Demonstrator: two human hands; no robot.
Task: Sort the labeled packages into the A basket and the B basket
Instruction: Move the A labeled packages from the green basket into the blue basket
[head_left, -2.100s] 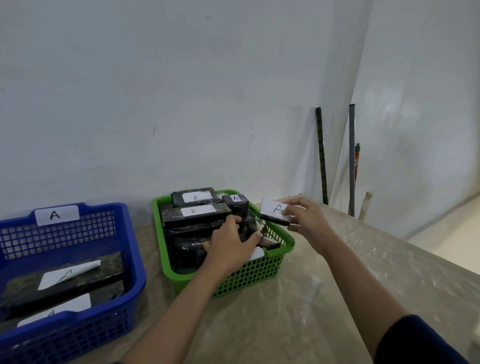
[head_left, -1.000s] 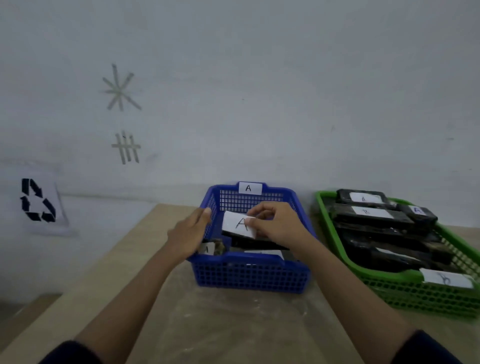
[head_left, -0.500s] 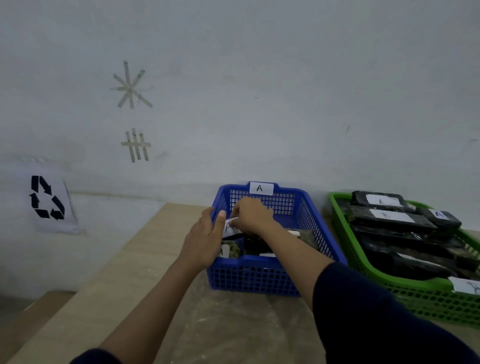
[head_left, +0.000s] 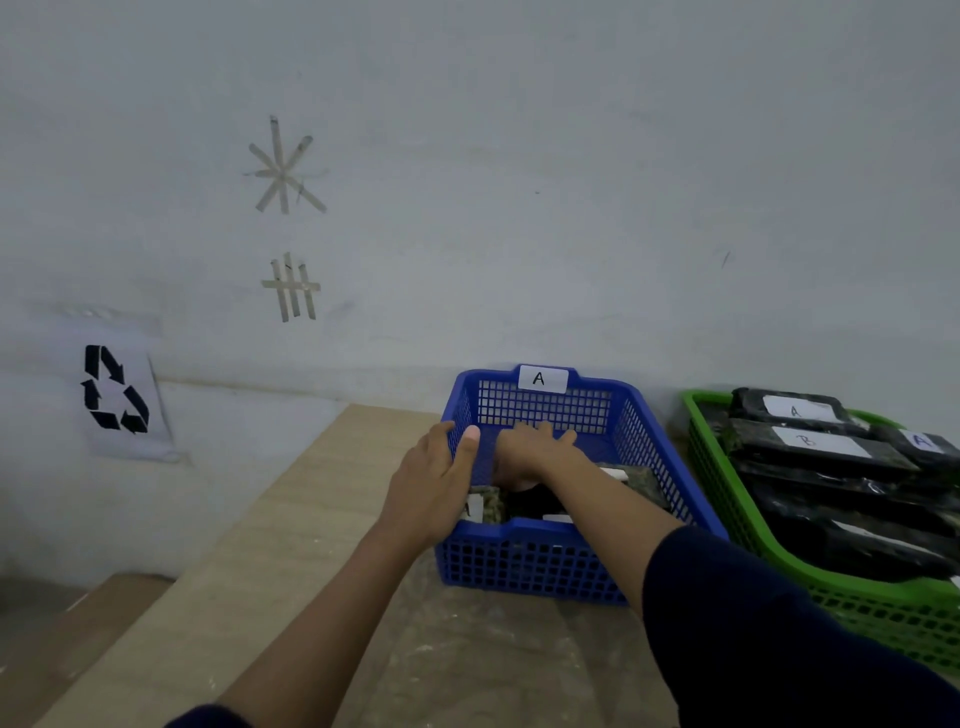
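The blue basket (head_left: 571, 530) with its "A" tag (head_left: 540, 378) stands on the table by the wall. My left hand (head_left: 436, 483) grips the basket's left rim, thumb inside. My right hand (head_left: 535, 449) is down inside the basket, palm down, fingers stretched flat over a dark package (head_left: 535, 503) that it mostly hides. More dark packages (head_left: 636, 475) with white labels lie in the basket. To the right, the green basket (head_left: 883, 590) holds several black packages, the top ones labelled A (head_left: 789, 410), B (head_left: 815, 444) and A (head_left: 922, 441).
The table's left edge (head_left: 291, 493) runs diagonally beside my left arm, with a lower brown surface (head_left: 78, 623) beyond it. A recycling sign (head_left: 114, 389) and tape marks are on the wall. The two baskets stand close side by side.
My right hand carried the A package from the green basket into the blue basket and now lies flat over it with fingers stretched. My left hand shifted onto the blue basket's left rim.
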